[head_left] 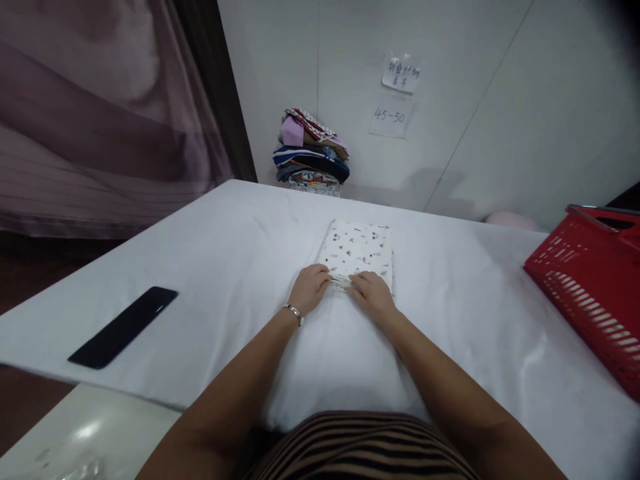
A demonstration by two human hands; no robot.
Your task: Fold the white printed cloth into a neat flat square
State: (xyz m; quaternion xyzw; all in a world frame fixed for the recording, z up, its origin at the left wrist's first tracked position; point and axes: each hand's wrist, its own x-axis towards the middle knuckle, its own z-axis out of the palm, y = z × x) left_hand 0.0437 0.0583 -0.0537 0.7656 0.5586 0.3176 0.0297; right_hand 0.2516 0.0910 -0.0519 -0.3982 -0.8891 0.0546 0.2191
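Folded white printed cloth [356,250], long axis apparently near to far, extends beyond left hand [309,288] and right hand [373,293], both pinching its near edge.

a wide table [215,293] is spread with a smooth white cover [465,300], softly creased here and there, that reaches to its edges. near the middle lies a folded white cloth [356,248] printed with small dark motifs, its layers showing along the near edge. well apart on the left, a long, flat black object [125,327] with rounded corners lies at a slant. on the right stands a red slotted plastic basket [607,263], cut off by the picture's edge.
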